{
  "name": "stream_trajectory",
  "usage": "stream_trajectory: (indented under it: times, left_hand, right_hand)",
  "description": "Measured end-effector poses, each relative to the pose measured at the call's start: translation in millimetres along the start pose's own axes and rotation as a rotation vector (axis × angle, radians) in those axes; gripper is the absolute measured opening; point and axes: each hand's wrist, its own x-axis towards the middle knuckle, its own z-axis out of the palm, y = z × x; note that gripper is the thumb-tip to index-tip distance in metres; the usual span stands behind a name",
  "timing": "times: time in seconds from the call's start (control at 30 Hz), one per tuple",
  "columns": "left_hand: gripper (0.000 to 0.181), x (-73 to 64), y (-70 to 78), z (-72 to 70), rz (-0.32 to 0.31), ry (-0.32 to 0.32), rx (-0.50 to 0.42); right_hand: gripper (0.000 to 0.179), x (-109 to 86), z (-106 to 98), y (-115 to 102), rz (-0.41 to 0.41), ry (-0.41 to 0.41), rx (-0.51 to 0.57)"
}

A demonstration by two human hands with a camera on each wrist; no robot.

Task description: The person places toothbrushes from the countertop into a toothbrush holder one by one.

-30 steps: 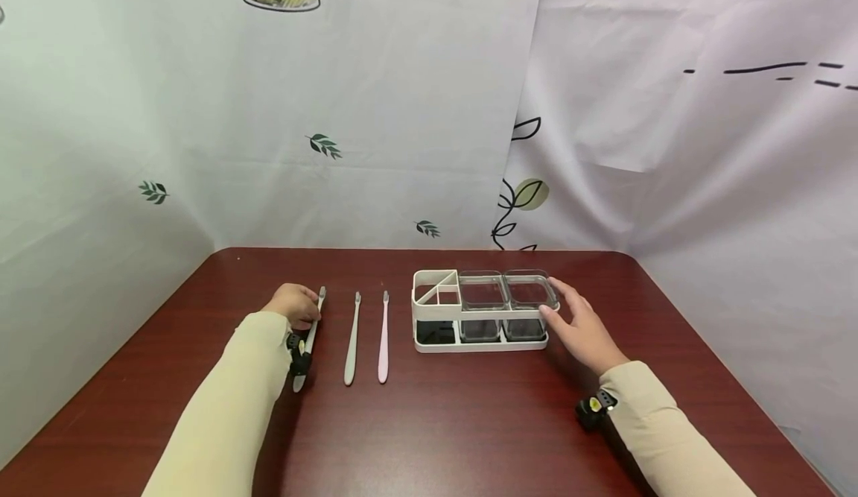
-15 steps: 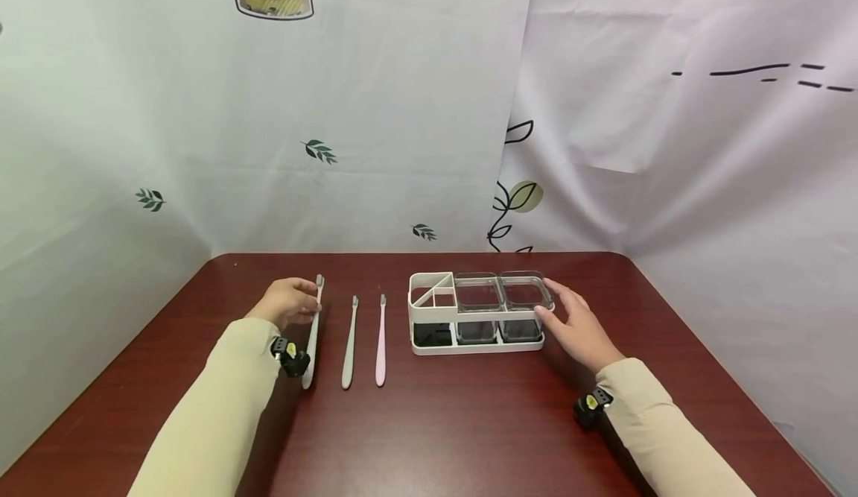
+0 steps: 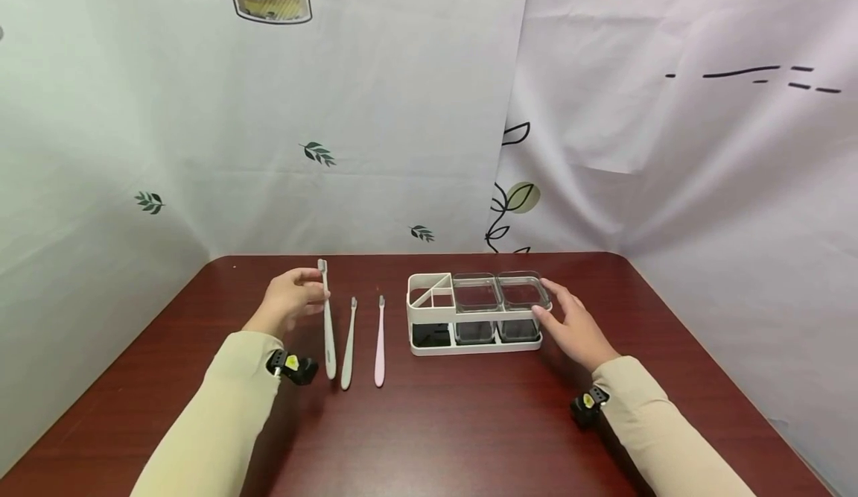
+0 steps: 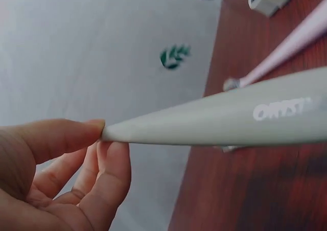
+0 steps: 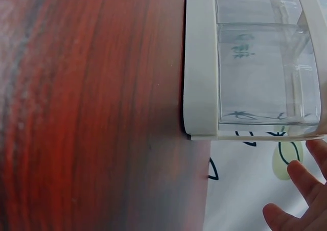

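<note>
Holding white toothbrush (image 3: 329,337) raised, left of rack (image 3: 430,317) | left hand (image 3: 287,302): tight pinch; right hand (image 3: 573,333): fingers spread, touching rack | one lifted; green toothbrush (image 3: 348,355), pink toothbrush (image 3: 380,355) untouched; none racked

From the head I look forward and down over the table (image 3: 436,422); up close, my left-wrist view shares the held toothbrush (image 4: 219,114), my right-wrist view the rack (image 5: 200,77).

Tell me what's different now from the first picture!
The left hand has lifted the leftmost toothbrush off the table and moved it right, nearer the green toothbrush. The green one and the pink toothbrush still lie there, and the right hand is still at the rack's right end.
</note>
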Motion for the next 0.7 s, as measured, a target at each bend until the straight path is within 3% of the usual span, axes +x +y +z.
stream_trajectory:
  times: [0.2, 0.5, 0.7]
  left_hand:
    - [0.058, -10.3, 14.2, 9.6, 0.037, 0.057, -0.153]
    - [0.061, -25.3, 34.5, 29.2, 0.066, 0.123, -0.310]
    - [0.059, -32.2, 44.2, 44.5, 0.121, 0.192, -0.405]
  right_hand:
    - [0.063, 0.1, 1, 0, -0.001, 0.005, 0.010]
    - [0.063, 0.9, 2, 2, -0.001, 0.012, 0.016]
    - [0.064, 0.3, 2, 1, 0.005, 0.005, 0.015]
